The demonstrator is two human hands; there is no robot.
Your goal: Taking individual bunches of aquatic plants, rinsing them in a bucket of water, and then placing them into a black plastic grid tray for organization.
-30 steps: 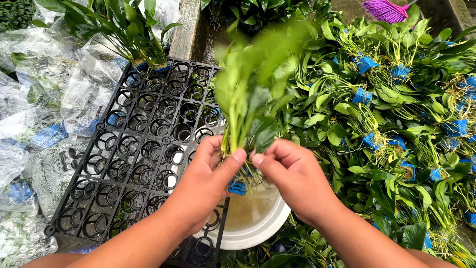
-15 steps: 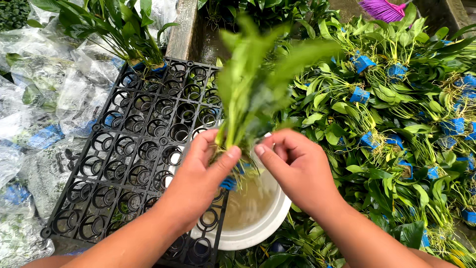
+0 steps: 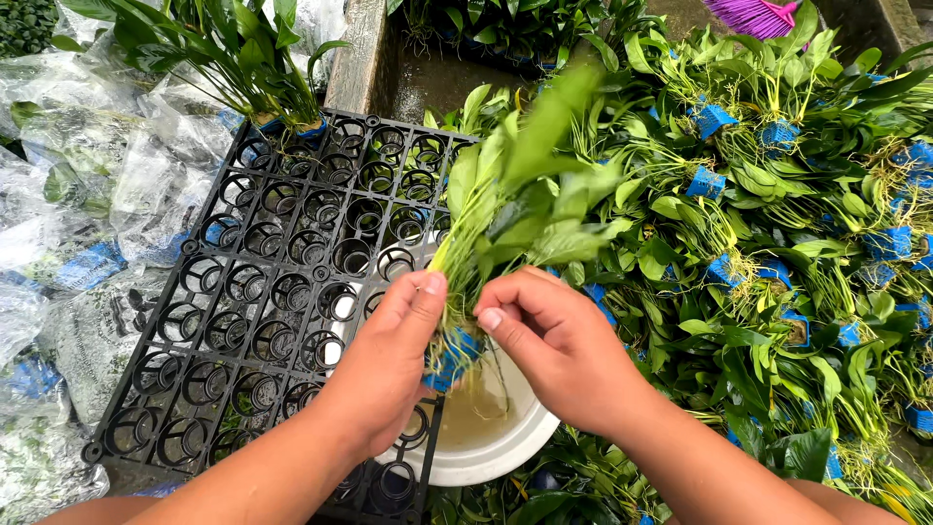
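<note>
The left hand [image 3: 384, 374] closes around the base of a leafy green plant [image 3: 515, 199], thumb up along the stems and fingers wrapped over the small blue pot [image 3: 449, 358] at its roots. The right hand [image 3: 559, 345] meets it from the other side, thumb and forefinger pinched together on the lower stems just above that pot. The plant stands nearly upright between the 2 hands, its leaves fanning up and to the right, blurred at the tips. Directly beneath the hands sits a white bowl [image 3: 486, 452] holding cloudy water, and pale roots hang from the pot toward it. The bowl rests partly on a black plastic tray [image 3: 262, 301] of round cells, most of them vacant; at the tray's far corner stands another plant [image 3: 238, 58] with long dark leaves. To the right lies a dense heap of similar plants in blue pots [image 3: 768, 224], well apart from the tray. Clear plastic bags [image 3: 87, 204] crowd the left edge, and a purple broom head [image 3: 753, 15] shows at the top.
</note>
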